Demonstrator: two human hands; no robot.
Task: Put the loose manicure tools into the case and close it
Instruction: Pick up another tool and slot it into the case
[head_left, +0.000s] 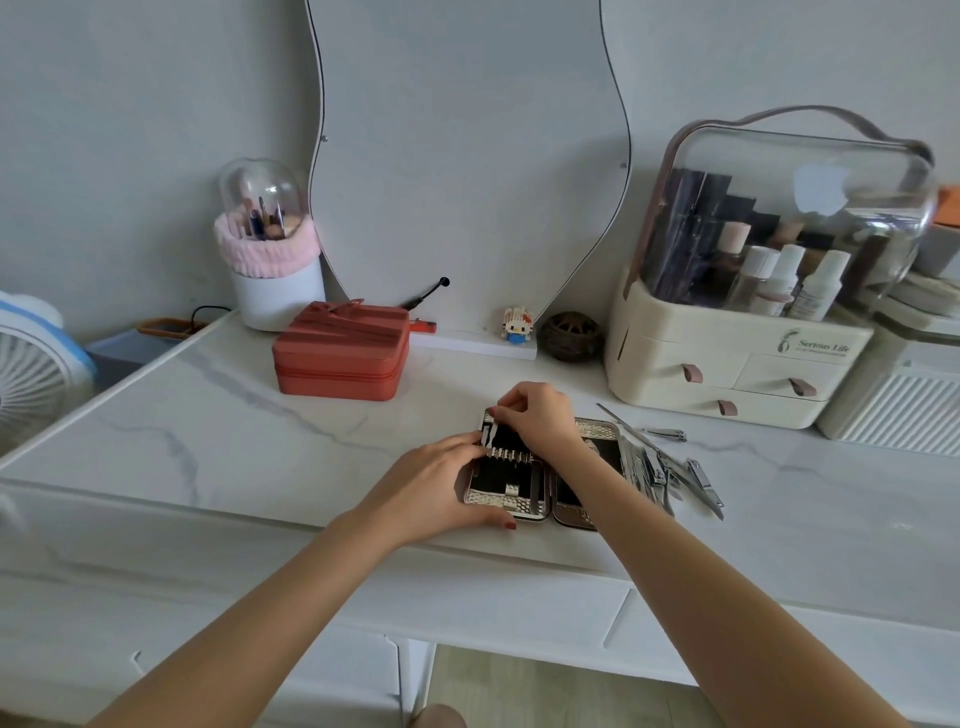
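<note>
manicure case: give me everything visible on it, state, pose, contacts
The manicure case lies open and flat near the front edge of the marble-look tabletop, two hinged halves side by side. The rims look like textured silver metal, the lining black. The left half has a row of elastic loops across its middle, mostly unfilled. The left hand rests on that half's left edge; the right hand pinches a small metal tool at its upper left corner. Loose tools lie piled just right of it.

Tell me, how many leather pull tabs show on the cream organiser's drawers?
3 on the cream plastic cosmetics organiser: one brown pull tab on the left drawer, one on the right drawer, one on the bottom drawer. None looks hidden.
</note>
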